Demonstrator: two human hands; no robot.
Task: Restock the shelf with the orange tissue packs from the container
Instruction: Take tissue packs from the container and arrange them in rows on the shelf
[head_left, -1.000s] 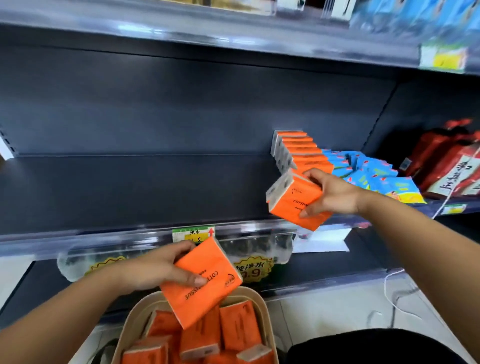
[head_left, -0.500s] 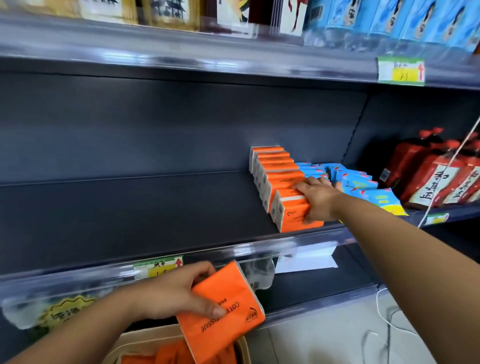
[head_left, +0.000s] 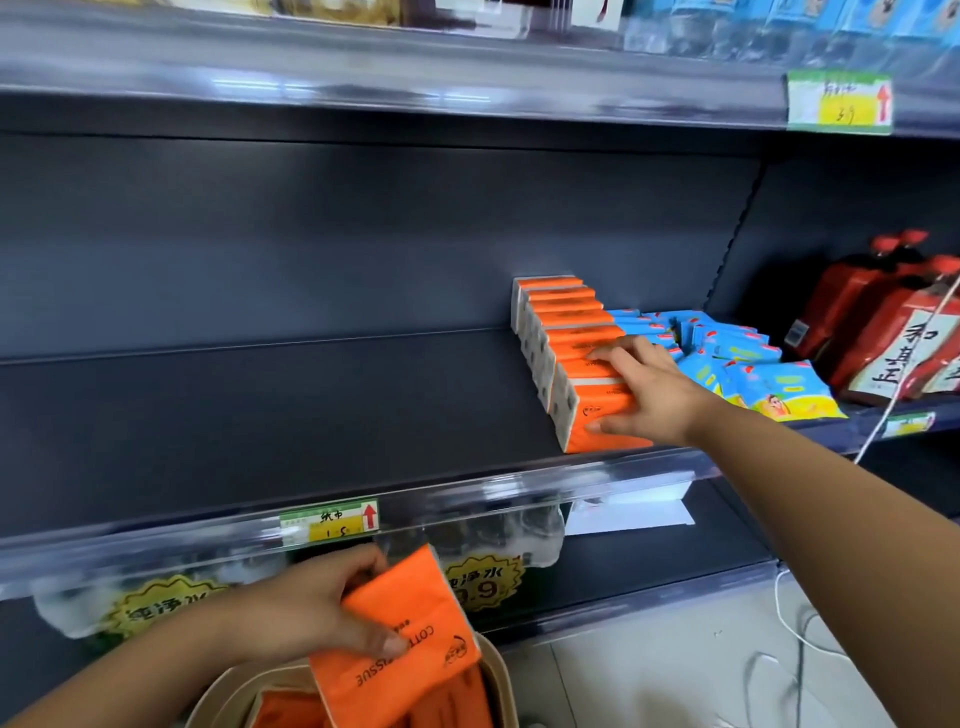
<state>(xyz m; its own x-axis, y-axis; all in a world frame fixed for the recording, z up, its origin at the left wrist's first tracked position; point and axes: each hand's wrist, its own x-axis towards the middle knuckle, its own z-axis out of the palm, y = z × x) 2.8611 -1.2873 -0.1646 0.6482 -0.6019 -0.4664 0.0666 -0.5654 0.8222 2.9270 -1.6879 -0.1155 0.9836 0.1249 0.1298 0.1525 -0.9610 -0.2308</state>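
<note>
A row of orange tissue packs (head_left: 563, 306) stands on edge on the dark shelf (head_left: 260, 415), running from the back wall to the front lip. My right hand (head_left: 649, 389) rests on the front pack of the row (head_left: 602, 415), with straight fingers across its top and the thumb against its front face. My left hand (head_left: 311, 608) grips another orange tissue pack (head_left: 405, 644) just above the tan container (head_left: 501, 675) at the bottom edge. More orange packs (head_left: 291, 706) lie inside the container.
Blue tissue packs (head_left: 727, 358) lie loosely to the right of the orange row, with red packages (head_left: 883, 332) beyond them. The shelf to the left of the row is bare. A price tag (head_left: 330, 522) sits on the clear front rail. A white cable (head_left: 789, 629) trails on the floor.
My right hand carried its orange pack onto the shelf and set it at the front of the row. My left hand still holds its pack over the container.
</note>
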